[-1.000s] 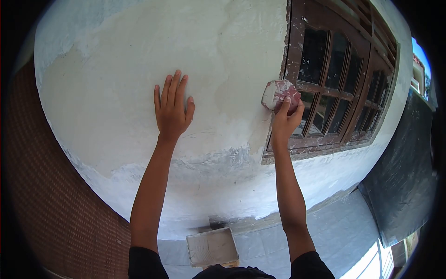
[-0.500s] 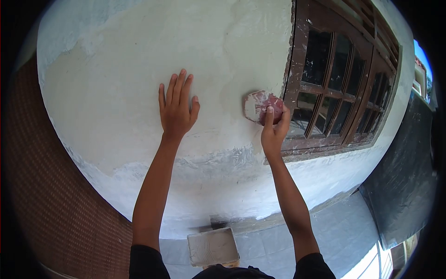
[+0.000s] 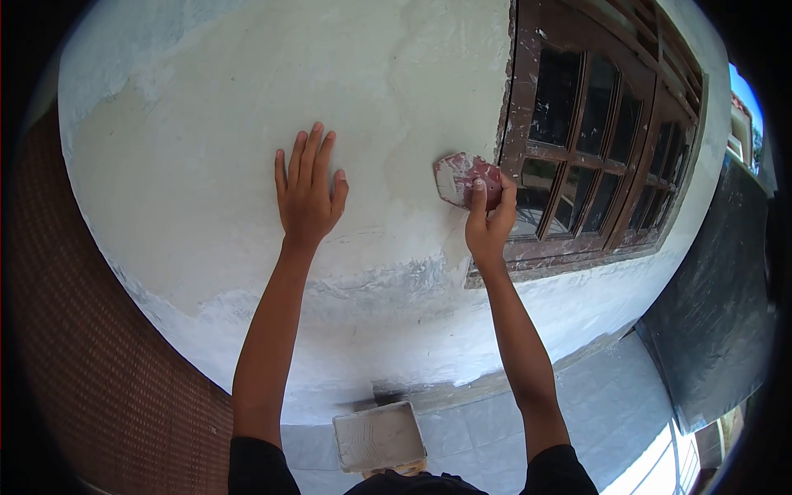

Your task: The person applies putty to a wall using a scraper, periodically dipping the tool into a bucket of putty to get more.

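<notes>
My left hand [image 3: 308, 194] lies flat against the pale wall [image 3: 206, 165], its fingers spread and pointing up. Nothing is in it. To its right, my right hand [image 3: 490, 216] grips a flat reddish scraper [image 3: 469, 180] smeared with whitish paste. The scraper rests on or very close to the wall, just left of the window frame [image 3: 513, 157]. The thumb lies over its near face, and some of the fingers are hidden behind it.
A brown window [image 3: 606, 148] with several glass panes fills the upper right. Below stands a tray [image 3: 379, 437] with whitish paste, on a grey sheet [image 3: 470, 429]. Woven brown matting [image 3: 107, 330] lines the left, and a dark sheet [image 3: 718, 297] hangs at the right.
The scraper in my right hand has tilted a little and shifted slightly up. My left hand stays flat on the wall. The whole view has shifted slightly.
</notes>
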Tool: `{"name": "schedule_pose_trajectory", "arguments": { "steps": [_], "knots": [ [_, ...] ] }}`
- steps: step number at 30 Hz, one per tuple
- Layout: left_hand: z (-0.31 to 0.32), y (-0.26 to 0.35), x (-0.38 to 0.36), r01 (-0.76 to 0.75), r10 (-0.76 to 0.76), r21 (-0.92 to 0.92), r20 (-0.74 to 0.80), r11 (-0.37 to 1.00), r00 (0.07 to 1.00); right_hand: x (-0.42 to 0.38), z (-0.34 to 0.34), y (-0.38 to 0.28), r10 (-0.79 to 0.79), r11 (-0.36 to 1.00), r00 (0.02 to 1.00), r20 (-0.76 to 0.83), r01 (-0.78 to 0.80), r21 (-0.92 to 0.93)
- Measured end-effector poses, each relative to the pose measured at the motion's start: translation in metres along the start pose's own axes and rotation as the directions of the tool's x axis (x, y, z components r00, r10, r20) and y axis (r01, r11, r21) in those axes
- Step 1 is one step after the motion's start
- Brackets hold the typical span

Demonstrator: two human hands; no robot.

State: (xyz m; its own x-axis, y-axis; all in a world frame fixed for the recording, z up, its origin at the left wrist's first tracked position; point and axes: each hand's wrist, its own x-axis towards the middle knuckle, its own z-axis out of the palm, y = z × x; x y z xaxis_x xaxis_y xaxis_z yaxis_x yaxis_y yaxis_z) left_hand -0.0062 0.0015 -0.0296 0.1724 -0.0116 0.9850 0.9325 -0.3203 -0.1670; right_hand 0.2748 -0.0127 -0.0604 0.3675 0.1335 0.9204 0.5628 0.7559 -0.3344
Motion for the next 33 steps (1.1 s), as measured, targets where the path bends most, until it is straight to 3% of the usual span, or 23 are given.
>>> {"name": "schedule_pose_trajectory", "arguments": {
  "steps": [1, 2, 3, 5, 6, 10, 12, 14, 17, 18, 20, 21, 22, 23, 24, 25, 26, 27, 29, 30, 31, 32, 33],
  "knots": [
    [0.0, 0.0, 0.0, -0.002, 0.002, -0.003, -0.005, 1.0, 1.0, 0.0, 0.001, 0.0, -0.109, 0.967, 0.989, 0.096, 0.128, -0.22],
    [0.0, 0.0, 0.001, -0.003, 0.003, -0.005, -0.004, 1.0, 1.0, 0.005, 0.004, 0.013, 0.015, 0.994, 1.0, 0.003, -0.015, -0.111],
    [-0.001, 0.0, 0.001, -0.002, 0.002, -0.006, -0.003, 1.0, 1.0, 0.013, 0.0, 0.013, 0.018, 0.993, 1.0, 0.004, -0.017, -0.114],
    [-0.001, 0.001, 0.001, 0.004, -0.004, -0.006, -0.007, 1.0, 1.0, 0.029, -0.008, 0.007, 0.349, 0.917, 0.918, -0.187, -0.294, 0.269],
    [-0.001, 0.001, 0.001, 0.004, -0.004, -0.004, -0.003, 1.0, 1.0, 0.033, -0.012, -0.001, 0.299, 0.944, 0.915, -0.269, -0.244, 0.221],
    [0.0, 0.0, 0.0, 0.002, -0.002, 0.002, -0.005, 1.0, 1.0, 0.02, -0.017, 0.009, 0.33, 0.908, 0.912, -0.242, -0.236, 0.346],
    [0.0, 0.0, 0.001, 0.003, -0.003, 0.005, -0.005, 1.0, 1.0, 0.001, -0.011, 0.007, 0.201, 0.931, 0.979, -0.039, -0.179, 0.319],
    [0.0, 0.0, 0.0, -0.002, 0.002, 0.006, -0.003, 1.0, 1.0, -0.021, 0.0, 0.005, 0.107, 0.97, 0.985, 0.138, -0.133, 0.203],
    [0.001, -0.001, 0.0, 0.0, 0.0, 0.005, -0.006, 1.0, 1.0, -0.037, 0.002, -0.013, -0.089, 0.985, 0.943, 0.321, 0.131, -0.112],
    [0.001, -0.001, 0.0, -0.002, 0.002, 0.002, -0.006, 1.0, 1.0, -0.034, 0.004, -0.008, -0.092, 0.985, 0.943, 0.32, 0.134, -0.11],
    [0.0, -0.001, -0.001, -0.001, 0.001, 0.002, -0.005, 1.0, 1.0, -0.026, 0.008, 0.0, -0.029, 0.99, 0.996, 0.083, 0.04, -0.139],
    [0.0, 0.0, -0.001, 0.002, -0.002, 0.003, 0.0, 1.0, 1.0, -0.023, 0.009, -0.003, -0.032, 0.99, 0.996, 0.084, 0.043, -0.135],
    [0.0, 0.0, 0.0, 0.005, -0.005, 0.004, 0.005, 1.0, 1.0, -0.019, 0.008, -0.005, 0.163, 0.972, 0.986, -0.036, -0.154, 0.18],
    [0.0, -0.001, 0.0, 0.007, -0.007, 0.006, 0.003, 1.0, 1.0, -0.016, 0.007, -0.009, 0.379, 0.821, 0.922, -0.086, -0.292, 0.491],
    [0.0, -0.001, 0.0, 0.007, -0.007, 0.005, 0.002, 1.0, 1.0, -0.018, 0.006, -0.006, 0.275, 0.872, 0.958, -0.078, -0.214, 0.441],
    [0.001, -0.001, 0.0, 0.005, -0.005, 0.003, 0.0, 1.0, 1.0, -0.024, 0.004, -0.006, 0.275, 0.872, 0.958, -0.078, -0.215, 0.44],
    [0.001, -0.001, 0.0, 0.005, -0.005, 0.002, 0.001, 1.0, 1.0, -0.03, 0.0, -0.005, 0.008, 0.997, 0.998, 0.058, -0.012, 0.08],
    [0.0, -0.001, 0.001, 0.001, -0.001, 0.004, -0.003, 1.0, 1.0, -0.035, -0.002, -0.004, -0.191, 0.933, 0.941, 0.279, 0.262, -0.247],
    [-0.001, 0.0, -0.001, -0.003, 0.003, -0.002, -0.002, 1.0, 1.0, -0.031, 0.001, 0.005, -0.226, 0.899, 0.936, 0.27, 0.307, -0.312],
    [-0.001, 0.001, -0.001, -0.002, 0.002, 0.001, -0.001, 1.0, 1.0, -0.024, 0.004, 0.008, -0.025, 0.997, 0.999, 0.035, 0.027, -0.076],
    [-0.001, 0.0, 0.0, 0.001, -0.001, 0.007, -0.007, 1.0, 1.0, -0.018, 0.007, 0.01, 0.232, 0.954, 0.963, -0.136, -0.198, 0.225],
    [0.0, -0.001, 0.001, 0.001, -0.001, 0.011, -0.011, 1.0, 1.0, -0.013, 0.005, 0.006, 0.337, 0.899, 0.921, -0.196, -0.253, 0.358],
    [0.0, -0.001, -0.001, 0.002, -0.002, 0.01, -0.007, 1.0, 1.0, -0.016, 0.006, 0.008, 0.335, 0.898, 0.922, -0.196, -0.249, 0.363]
  ]
}}
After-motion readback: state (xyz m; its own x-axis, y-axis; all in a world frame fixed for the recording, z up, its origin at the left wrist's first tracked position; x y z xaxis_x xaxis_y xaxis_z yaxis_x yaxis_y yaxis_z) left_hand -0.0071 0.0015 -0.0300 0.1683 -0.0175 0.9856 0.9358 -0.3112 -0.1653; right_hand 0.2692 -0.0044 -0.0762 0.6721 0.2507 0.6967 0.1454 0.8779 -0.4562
